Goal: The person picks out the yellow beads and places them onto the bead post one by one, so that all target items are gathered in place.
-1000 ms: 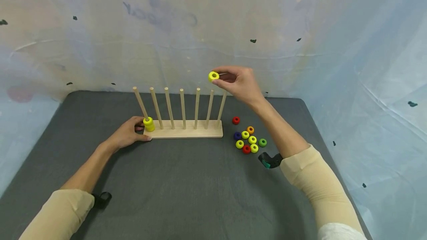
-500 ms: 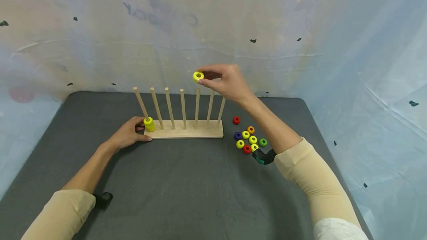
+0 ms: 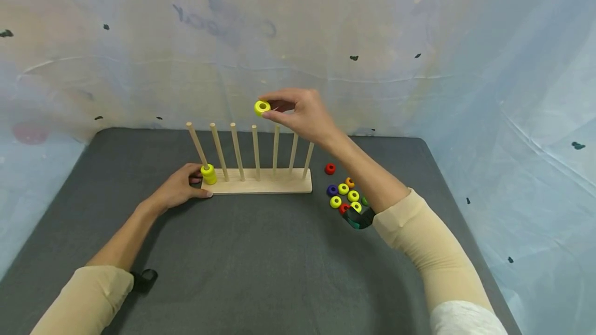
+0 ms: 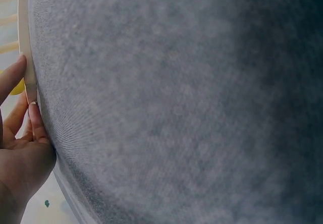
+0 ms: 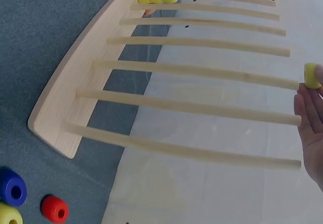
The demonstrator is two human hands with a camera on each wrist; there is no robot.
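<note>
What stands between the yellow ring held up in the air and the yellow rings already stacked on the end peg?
In the head view, three bare wooden pegs stand between the held ring, pinched by the right hand, and the stacked rings.

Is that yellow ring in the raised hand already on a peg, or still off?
Off: the right hand pinches the yellow ring above the pegs.
</note>
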